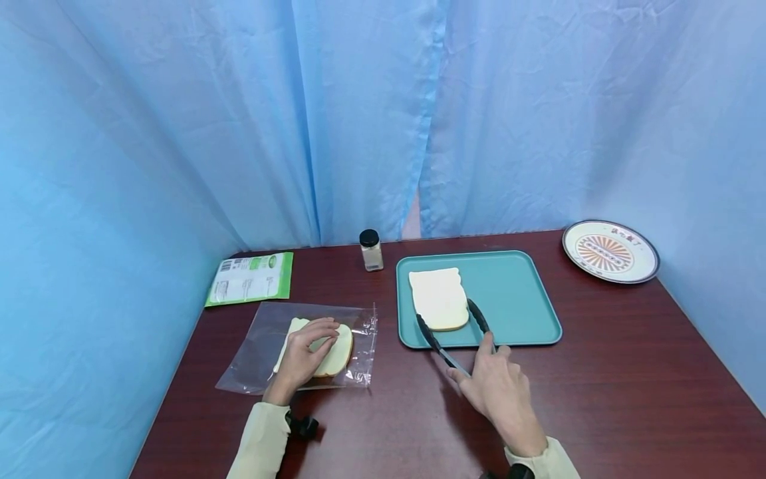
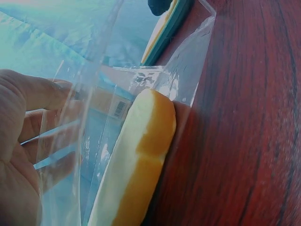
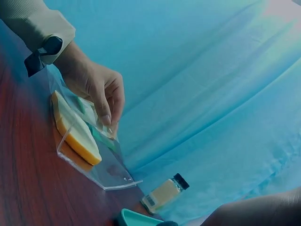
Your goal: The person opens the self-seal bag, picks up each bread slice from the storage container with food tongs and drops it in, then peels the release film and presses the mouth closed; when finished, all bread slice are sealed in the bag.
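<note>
A clear plastic bag point(image 1: 254, 349) lies at the left with a slice of bread point(image 1: 341, 352) inside. My left hand point(image 1: 304, 352) is over this bag, thumb and fingertips pinching its upper film, which stands raised off the bread in the left wrist view. My right hand point(image 1: 499, 392) holds a pair of tongs point(image 1: 429, 336) with black tips, spread wide. The tips lie on either side of a second bread slice point(image 1: 439, 298), right at its lower edges. That slice rests flat on the left part of a teal tray point(image 1: 514, 293).
A small jar point(image 1: 372, 251) with a black lid stands behind, between bag and tray. At the back left lies a green and white packet point(image 1: 251, 278). A patterned plate point(image 1: 610, 251) sits at the back right. Blue curtains point(image 1: 371, 120) enclose the dark red table point(image 1: 622, 392).
</note>
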Demonstrator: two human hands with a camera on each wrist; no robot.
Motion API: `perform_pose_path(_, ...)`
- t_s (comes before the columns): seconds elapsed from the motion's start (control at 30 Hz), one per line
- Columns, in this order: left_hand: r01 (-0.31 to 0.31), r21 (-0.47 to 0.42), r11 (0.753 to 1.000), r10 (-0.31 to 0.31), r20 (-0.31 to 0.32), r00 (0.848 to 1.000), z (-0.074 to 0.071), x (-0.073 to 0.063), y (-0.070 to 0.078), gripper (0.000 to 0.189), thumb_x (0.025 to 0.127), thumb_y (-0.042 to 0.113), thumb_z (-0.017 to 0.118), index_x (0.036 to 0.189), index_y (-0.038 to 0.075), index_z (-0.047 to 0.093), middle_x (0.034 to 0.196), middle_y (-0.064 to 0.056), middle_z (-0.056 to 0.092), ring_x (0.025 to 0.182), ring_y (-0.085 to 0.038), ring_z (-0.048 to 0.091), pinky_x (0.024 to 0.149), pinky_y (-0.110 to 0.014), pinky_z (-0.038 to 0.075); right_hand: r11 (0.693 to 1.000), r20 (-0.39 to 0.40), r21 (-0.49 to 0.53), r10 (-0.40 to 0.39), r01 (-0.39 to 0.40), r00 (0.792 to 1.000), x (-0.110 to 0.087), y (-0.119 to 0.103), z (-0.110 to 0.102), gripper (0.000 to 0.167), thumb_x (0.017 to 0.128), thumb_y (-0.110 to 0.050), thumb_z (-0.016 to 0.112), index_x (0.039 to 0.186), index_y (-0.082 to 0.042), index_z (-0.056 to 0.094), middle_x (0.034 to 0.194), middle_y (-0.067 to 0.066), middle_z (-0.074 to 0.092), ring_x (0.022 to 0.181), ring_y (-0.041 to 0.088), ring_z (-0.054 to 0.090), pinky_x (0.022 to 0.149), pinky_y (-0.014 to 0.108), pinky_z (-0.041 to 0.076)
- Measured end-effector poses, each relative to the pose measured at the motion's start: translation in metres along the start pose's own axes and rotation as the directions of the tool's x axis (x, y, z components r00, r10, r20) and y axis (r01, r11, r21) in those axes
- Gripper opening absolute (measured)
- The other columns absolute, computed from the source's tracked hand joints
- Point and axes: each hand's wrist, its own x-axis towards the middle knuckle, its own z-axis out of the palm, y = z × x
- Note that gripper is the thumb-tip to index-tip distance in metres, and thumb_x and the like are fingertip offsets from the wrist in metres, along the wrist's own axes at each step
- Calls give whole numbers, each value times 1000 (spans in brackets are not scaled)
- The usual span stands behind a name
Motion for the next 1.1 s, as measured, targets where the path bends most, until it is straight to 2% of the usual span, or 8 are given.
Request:
perform_pose_path(0.17, -3, -3, 1000, 3, 0, 1000, 0, 0, 0, 15, 75, -10, 79, 87, -1, 77, 102, -16, 77, 105, -35, 71, 98, -31, 55, 1000, 13, 6, 13, -13, 1000, 1, -5, -1, 103, 85, -54, 70, 148, 13, 24, 115, 41, 51, 88, 54, 65, 66, 57, 55)
perform_pose_path(0.37, -9, -7, 1000, 9, 1, 1000, 0, 0, -1, 15, 75, -10, 79, 87, -1, 77, 102, -16, 77, 105, -36, 71, 99, -26, 54, 999, 19, 13, 30, -30, 999, 4, -11, -1, 99, 87, -50, 69, 147, 15, 25, 118, 44, 51, 93, 54, 64, 70, 59, 56)
perform_pose_path(0.47, -9, -3, 1000, 9, 2, 1000, 0, 0, -1, 15, 75, -10, 79, 87, -1, 77, 102, -16, 77, 105, -35, 71, 99, -29, 55, 999, 25, 8, 36, -36, 999, 4, -13, -1, 99, 88, -50, 69, 147, 16, 25, 119, 45, 51, 94, 55, 64, 71, 59, 57)
perform_pose_path(0.77, -11, 8, 1000, 10, 8, 1000, 2, 0, -1, 16, 75, -10, 79, 88, -1, 77, 102, -16, 77, 105, -35, 71, 93, -45, 57, 999, 8, -22, 32, -32, 999, 4, -19, 2, 100, 88, -50, 68, 148, 19, 25, 121, 48, 49, 90, 53, 66, 68, 57, 58)
perform_pose_path(1.1, -5, 5, 1000, 5, 10, 1000, 4, 0, -1, 16, 75, -10, 79, 88, -1, 77, 103, -15, 77, 105, -35, 71, 93, -45, 57, 999, -46, -36, 32, -34, 998, 1, -21, 10, 98, 88, -49, 68, 146, 19, 28, 119, 47, 51, 79, 50, 67, 58, 54, 57)
